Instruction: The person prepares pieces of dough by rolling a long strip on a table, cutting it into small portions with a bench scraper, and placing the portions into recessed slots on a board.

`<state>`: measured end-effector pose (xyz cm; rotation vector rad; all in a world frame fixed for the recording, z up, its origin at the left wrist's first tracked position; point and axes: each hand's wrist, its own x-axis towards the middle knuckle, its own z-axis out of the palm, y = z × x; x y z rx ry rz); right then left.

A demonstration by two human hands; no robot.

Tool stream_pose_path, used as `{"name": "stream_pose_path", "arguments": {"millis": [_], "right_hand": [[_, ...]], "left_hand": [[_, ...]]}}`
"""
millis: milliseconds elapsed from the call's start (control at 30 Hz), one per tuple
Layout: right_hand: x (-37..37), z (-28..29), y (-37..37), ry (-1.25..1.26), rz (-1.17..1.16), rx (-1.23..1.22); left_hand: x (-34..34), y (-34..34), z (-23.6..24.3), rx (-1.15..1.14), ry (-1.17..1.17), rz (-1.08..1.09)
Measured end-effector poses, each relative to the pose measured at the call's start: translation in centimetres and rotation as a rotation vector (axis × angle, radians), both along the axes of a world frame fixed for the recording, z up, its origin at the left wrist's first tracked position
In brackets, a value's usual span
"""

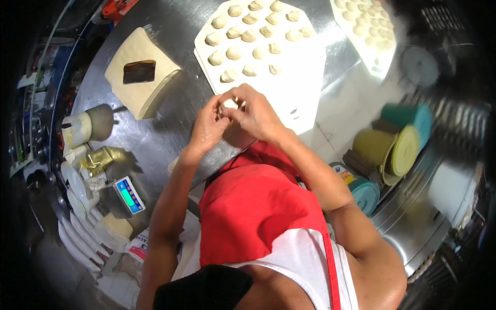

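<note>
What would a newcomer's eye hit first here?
Probably the red apron just below centre, then the glaringly lit white board at the top, dotted with rounded pale lumps. Between them, the left hand and right hand hold a small pale piece. Left of the board, a dark rectangle stands out on a cream-coloured sheet.

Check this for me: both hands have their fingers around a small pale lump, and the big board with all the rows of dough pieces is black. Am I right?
Not quite: the big board is white, not black, as the head view shows. The left hand and right hand do have their fingers around a small pale lump.
</note>
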<state>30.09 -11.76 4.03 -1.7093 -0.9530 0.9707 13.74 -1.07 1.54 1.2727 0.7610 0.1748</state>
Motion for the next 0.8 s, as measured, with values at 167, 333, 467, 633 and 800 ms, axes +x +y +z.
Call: {"name": "stream_pose_path", "arguments": {"millis": [167, 333, 467, 633, 800], "right_hand": [[-0.6, 1.7, -0.5, -0.073, -0.071, -0.179], [-1.6, 5.5, -0.7, -0.120, -0.259, 0.010], [-0.9, 5.2, 0.4, -0.235, -0.322, -0.062], [-2.8, 6.8, -0.6, -0.161, 0.017, 0.083], [13.0, -4.4, -2.9, -0.356, -0.483, -0.053]], "left_hand": [[-1.7, 0.3, 0.7, 0.686, 0.157, -0.435], [2.0, -0.9, 6.9, 0.724, 0.120, -0.437], [4.8, -0.6, 3.4, 0.788, 0.277, -0.524], [4.6, 2.6, -4.6, 0.514, 0.075, -0.406], [5.8, 1.2, -2.4, 0.567, 0.348, -0.376]]}}
